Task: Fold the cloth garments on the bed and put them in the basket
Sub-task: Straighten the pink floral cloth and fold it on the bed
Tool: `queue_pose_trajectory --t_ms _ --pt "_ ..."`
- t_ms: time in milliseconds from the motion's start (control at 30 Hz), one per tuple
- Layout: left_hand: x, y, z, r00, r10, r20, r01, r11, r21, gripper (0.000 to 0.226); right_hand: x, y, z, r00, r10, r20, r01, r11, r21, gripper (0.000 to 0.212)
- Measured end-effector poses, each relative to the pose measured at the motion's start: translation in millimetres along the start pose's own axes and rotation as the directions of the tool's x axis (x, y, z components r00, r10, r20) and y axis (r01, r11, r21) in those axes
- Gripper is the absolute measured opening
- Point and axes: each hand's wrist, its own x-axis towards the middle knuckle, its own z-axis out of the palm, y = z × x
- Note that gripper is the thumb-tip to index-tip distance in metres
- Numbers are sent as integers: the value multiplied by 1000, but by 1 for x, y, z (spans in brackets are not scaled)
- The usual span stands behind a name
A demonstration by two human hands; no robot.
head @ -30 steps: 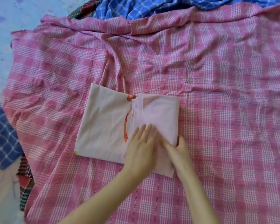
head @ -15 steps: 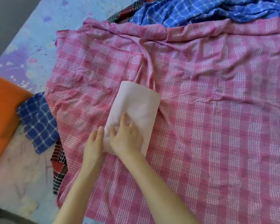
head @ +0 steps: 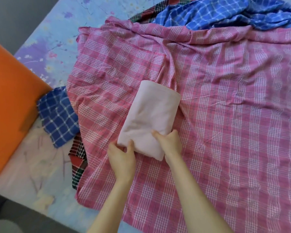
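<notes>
Folded pale garment (head: 151, 118) on pink plaid cloth (head: 225, 115), left hand (head: 121, 157) pinching its near left corner, thumb on top, right hand (head: 170, 142) gripping its near right edge (fingers curled round it), orange basket (head: 10, 101) at left, blue cloth (head: 57, 115) beside it.

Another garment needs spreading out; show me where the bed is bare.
Bare floral sheet shows between the orange basket and the pink plaid cloth. Centre is crowded: both hands, left and right, grip the folded pale pink garment.
</notes>
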Motion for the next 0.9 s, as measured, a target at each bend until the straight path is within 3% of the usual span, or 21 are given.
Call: queue_pose_trajectory --t_ms 33,67,100,133,200,233,300,367,433,567,633,733,833,900 --pt "-6 -2 -4 984 -165 61 172 977 -125 38 -5 -2 4 1000 28 -6 -27 997 77 81" --pt "-12 0 -8 922 -338 187 379 885 -270 45 -11 -2 9 999 49 -13 -46 986 161 83" --pt "-17 2 -14 821 -461 337 565 743 -359 52 -17 0 14 998 64 -16 -58 970 235 82" --pt "-19 4 -21 744 -496 447 664 618 -420 56 -27 2 17 996 92 -6 -86 949 304 77" --pt "-19 11 -39 716 -432 548 695 515 -502 62 -52 8 19 984 165 64 -175 848 501 54" --pt "-18 14 -48 732 -399 553 676 530 -512 62 -63 14 19 969 212 124 -244 765 597 42" --pt "-19 21 -65 765 -420 489 637 609 -472 59 -84 30 21 925 286 250 -378 624 684 39" --pt "-19 24 -78 815 -442 375 571 723 -388 54 -108 37 24 890 300 344 -456 544 705 35" --pt "-26 30 -87 899 -356 254 427 840 -334 45 -130 36 26 856 274 439 -517 480 708 40" --pt "-61 63 -115 997 13 77 4 976 -218 19 -173 36 8 785 110 610 -608 326 724 45" --pt "-83 79 -133 974 214 80 -199 966 -163 10 -191 41 -7 740 34 671 -638 350 686 49" --pt "-114 106 -173 902 416 116 -399 905 -145 22 -209 49 -32 661 26 750 -694 402 598 68" --pt "-127 135 -221 840 527 126 -512 848 -136 33 -210 48 -50 656 -13 755 -676 436 595 104" --pt "-134 155 -267 819 558 133 -538 828 -158 32 -216 37 -65 659 -147 737 -621 446 644 118"
